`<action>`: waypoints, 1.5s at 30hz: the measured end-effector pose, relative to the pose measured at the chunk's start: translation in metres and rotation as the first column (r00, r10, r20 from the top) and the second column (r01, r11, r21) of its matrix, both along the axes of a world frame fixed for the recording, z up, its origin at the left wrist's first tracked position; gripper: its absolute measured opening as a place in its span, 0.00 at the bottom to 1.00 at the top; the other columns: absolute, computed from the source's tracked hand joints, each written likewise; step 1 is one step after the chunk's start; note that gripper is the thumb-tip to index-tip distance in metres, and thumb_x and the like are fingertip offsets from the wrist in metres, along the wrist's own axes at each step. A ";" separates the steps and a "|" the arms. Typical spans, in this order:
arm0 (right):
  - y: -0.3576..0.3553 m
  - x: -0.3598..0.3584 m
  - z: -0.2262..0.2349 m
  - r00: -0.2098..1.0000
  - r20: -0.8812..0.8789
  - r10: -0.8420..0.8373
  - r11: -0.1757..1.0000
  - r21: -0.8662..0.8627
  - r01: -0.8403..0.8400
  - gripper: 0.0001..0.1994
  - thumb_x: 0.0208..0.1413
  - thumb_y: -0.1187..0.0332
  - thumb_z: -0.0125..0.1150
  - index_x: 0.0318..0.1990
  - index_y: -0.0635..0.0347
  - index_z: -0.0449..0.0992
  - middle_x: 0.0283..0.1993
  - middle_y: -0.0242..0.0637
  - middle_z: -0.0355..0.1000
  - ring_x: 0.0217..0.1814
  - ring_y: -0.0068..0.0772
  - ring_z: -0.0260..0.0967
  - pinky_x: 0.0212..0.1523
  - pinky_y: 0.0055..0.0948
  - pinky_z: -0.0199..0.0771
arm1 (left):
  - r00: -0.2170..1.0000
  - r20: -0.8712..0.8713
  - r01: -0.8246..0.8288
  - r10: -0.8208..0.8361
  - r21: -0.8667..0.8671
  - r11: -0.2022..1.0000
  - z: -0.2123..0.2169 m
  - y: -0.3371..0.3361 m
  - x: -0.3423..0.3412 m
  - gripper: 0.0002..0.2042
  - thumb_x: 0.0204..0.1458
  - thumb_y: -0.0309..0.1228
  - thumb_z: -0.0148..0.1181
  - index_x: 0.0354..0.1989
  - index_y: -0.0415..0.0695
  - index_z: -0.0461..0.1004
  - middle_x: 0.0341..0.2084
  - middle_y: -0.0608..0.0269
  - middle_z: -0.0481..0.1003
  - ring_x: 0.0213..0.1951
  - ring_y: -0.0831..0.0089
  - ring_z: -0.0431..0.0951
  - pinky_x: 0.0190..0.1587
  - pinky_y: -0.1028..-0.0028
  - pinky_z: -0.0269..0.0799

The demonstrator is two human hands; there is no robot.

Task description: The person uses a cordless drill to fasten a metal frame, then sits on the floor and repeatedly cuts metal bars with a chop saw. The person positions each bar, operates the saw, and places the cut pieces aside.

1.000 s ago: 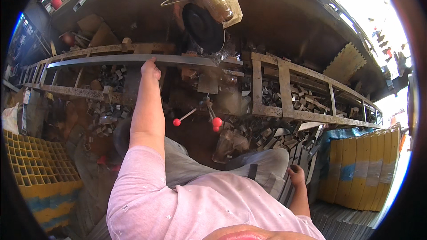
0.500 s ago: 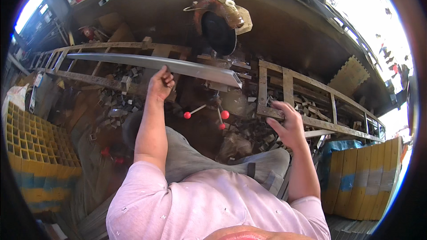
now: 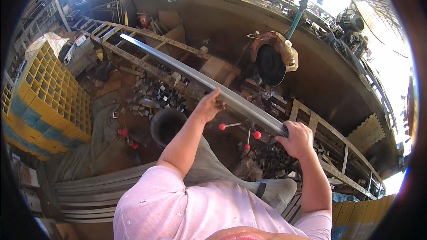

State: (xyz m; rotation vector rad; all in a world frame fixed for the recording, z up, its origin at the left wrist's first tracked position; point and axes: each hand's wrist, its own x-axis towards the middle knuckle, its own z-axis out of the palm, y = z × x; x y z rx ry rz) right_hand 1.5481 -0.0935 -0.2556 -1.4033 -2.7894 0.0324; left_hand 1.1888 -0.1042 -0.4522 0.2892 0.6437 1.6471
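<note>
A long silver-grey rectangular metal tube [image 3: 191,72] slants from the far left down to the right, in front of me. My left hand [image 3: 210,106] grips its near edge around the middle, thumb on top and fingers curled. The tube's right end is in my right hand [image 3: 297,138], whose fingers wrap over it. Just beyond the tube stands a cut-off saw with a dark round blade [image 3: 270,66], a worn reddish guard [image 3: 284,52] and a teal handle [image 3: 295,24]. Below the tube is a clamp handle with red knobs [image 3: 257,135].
Rusty ladder-like racks extend left [image 3: 133,58] and right [image 3: 344,153] of the saw. Metal offcuts [image 3: 162,93] litter the floor beside a black bucket [image 3: 167,126]. Stacked yellow square tubes [image 3: 55,98] stand left, more yellow pieces [image 3: 362,215] lower right. A motor [image 3: 351,20] sits far right.
My right hand, open beside the right rack before, has closed on the tube's right end. The view has turned, so the tube appears more slanted. My left hand keeps its hold.
</note>
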 end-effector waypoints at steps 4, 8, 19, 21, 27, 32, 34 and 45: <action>-0.022 0.049 0.012 0.993 -0.119 -0.027 0.999 0.032 0.031 0.24 0.48 0.54 0.80 0.49 0.57 0.83 0.46 0.42 0.82 0.55 0.50 0.77 0.58 0.48 0.74 | 0.952 0.163 -0.274 0.260 0.069 0.959 0.004 0.006 -0.061 0.25 0.64 0.53 0.66 0.54 0.43 0.77 0.50 0.55 0.80 0.57 0.56 0.78 0.61 0.54 0.76; -0.034 0.102 0.008 0.951 -0.247 -0.185 0.954 -0.276 0.114 0.24 0.45 0.58 0.82 0.47 0.63 0.85 0.43 0.48 0.84 0.47 0.53 0.82 0.52 0.45 0.78 | 0.874 0.382 -0.390 0.301 0.182 0.903 0.010 0.009 -0.079 0.22 0.62 0.45 0.68 0.50 0.39 0.72 0.44 0.51 0.79 0.46 0.55 0.81 0.63 0.53 0.76; -0.065 0.246 0.011 0.751 -0.401 -0.524 0.768 -0.604 0.214 0.23 0.43 0.74 0.81 0.50 0.70 0.85 0.42 0.37 0.84 0.43 0.26 0.79 0.50 0.30 0.78 | 0.943 0.316 -0.184 0.108 0.221 0.958 0.070 -0.009 0.058 0.15 0.62 0.37 0.69 0.49 0.42 0.74 0.47 0.51 0.79 0.56 0.53 0.80 0.67 0.49 0.73; -0.081 0.271 0.012 0.698 -0.444 -0.562 0.757 -0.617 0.217 0.24 0.41 0.76 0.80 0.50 0.70 0.85 0.43 0.37 0.84 0.45 0.26 0.79 0.51 0.30 0.78 | 0.969 0.239 -0.139 0.063 0.318 0.938 0.093 -0.014 0.079 0.16 0.62 0.36 0.68 0.50 0.39 0.75 0.46 0.53 0.81 0.56 0.54 0.81 0.66 0.52 0.73; -0.146 0.342 -0.004 0.590 -0.487 -0.644 0.708 -0.671 0.220 0.25 0.36 0.78 0.79 0.48 0.73 0.84 0.42 0.38 0.84 0.43 0.29 0.80 0.50 0.32 0.79 | 0.994 -0.034 0.112 -0.107 0.396 0.912 0.159 -0.013 0.128 0.17 0.65 0.32 0.64 0.55 0.33 0.76 0.48 0.50 0.81 0.57 0.54 0.81 0.65 0.52 0.72; -0.211 0.335 -0.009 0.432 -0.461 -0.775 0.577 -0.795 0.189 0.23 0.38 0.77 0.79 0.47 0.72 0.85 0.40 0.37 0.84 0.41 0.27 0.79 0.47 0.30 0.79 | 0.975 -0.141 0.190 -0.172 0.124 0.974 0.177 0.028 0.152 0.11 0.64 0.29 0.61 0.48 0.34 0.76 0.42 0.48 0.81 0.47 0.51 0.85 0.54 0.52 0.81; -0.226 0.306 -0.010 0.423 -0.533 -0.733 0.653 -0.725 0.218 0.25 0.36 0.66 0.83 0.43 0.71 0.85 0.36 0.32 0.82 0.38 0.24 0.77 0.44 0.27 0.76 | 0.968 -0.144 0.216 -0.205 0.068 0.974 0.171 0.053 0.152 0.10 0.63 0.29 0.61 0.46 0.35 0.76 0.41 0.48 0.81 0.45 0.52 0.85 0.52 0.52 0.82; -0.184 0.157 -0.009 0.406 -0.573 -0.712 0.634 -0.773 0.020 0.20 0.54 0.62 0.77 0.45 0.74 0.84 0.36 0.34 0.81 0.35 0.22 0.74 0.38 0.25 0.73 | 0.947 -0.301 0.132 -0.111 0.048 0.990 0.140 0.177 0.068 0.07 0.59 0.31 0.68 0.36 0.40 0.78 0.30 0.57 0.79 0.31 0.61 0.81 0.35 0.58 0.79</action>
